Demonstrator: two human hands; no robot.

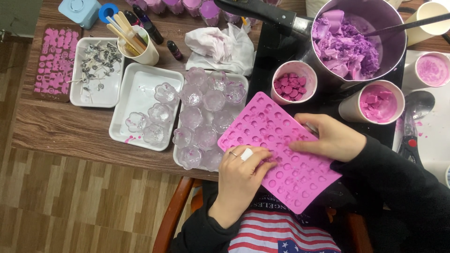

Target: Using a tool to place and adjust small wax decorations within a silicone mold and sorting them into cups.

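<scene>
A pink silicone mould (267,126) with several small cavities lies tilted over the table's near edge, partly above my lap. My left hand (240,175) grips its near left edge, thumb and fingers pressed on the mould; a ring and a white bandage show on the fingers. My right hand (330,137) rests on the mould's right side, fingers curled over and pressing it. A white cup of dark pink wax pieces (294,85) stands just beyond the mould.
A pot of purple wax chunks (347,44) sits at the back right, with cups of pink wax (378,103) beside it. White trays hold clear glass flower cups (206,100) and wicks (96,63). A cup of wooden sticks (136,44) and a crumpled cloth (222,44) lie further back.
</scene>
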